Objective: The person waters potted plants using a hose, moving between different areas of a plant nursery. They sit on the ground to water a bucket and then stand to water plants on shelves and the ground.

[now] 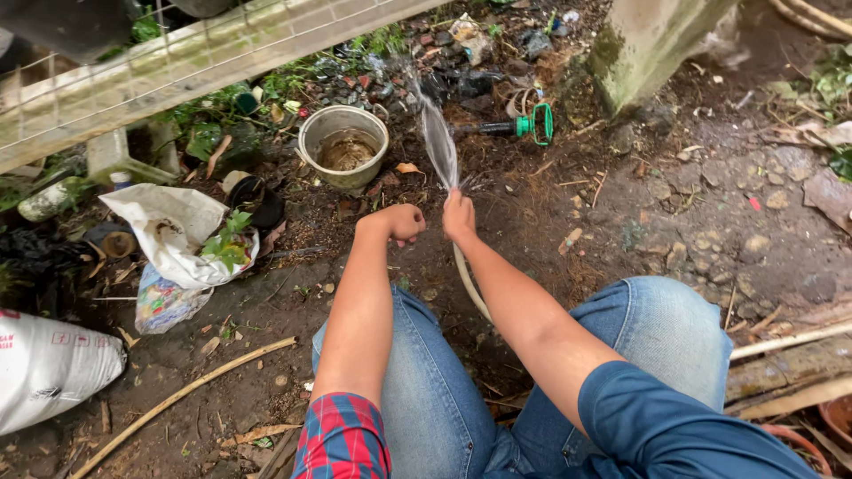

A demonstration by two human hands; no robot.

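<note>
A dented metal pot [343, 145] with muddy water stands on the dirt; a green sprinkler head [535, 123] lies to its right, near a mossy concrete post [643, 40]; a white bag [173, 232] holding a leafy plant [231, 241] sits left; a white sack [49, 368] lies at the edge; a long stick [182, 395] crosses the ground.

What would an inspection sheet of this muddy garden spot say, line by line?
Surface: bare wet soil with stones and twigs.
Job's things: pale hose spraying water towards a metal pot.
Clutter: white bag holding a seedling, white sack, bamboo stick, green nozzle.
Grips: right hand closed on the hose end; left hand a fist beside it, nothing seen inside.
Cables: nothing seen.
Surroundings: wire fence, mossy concrete post.
</note>
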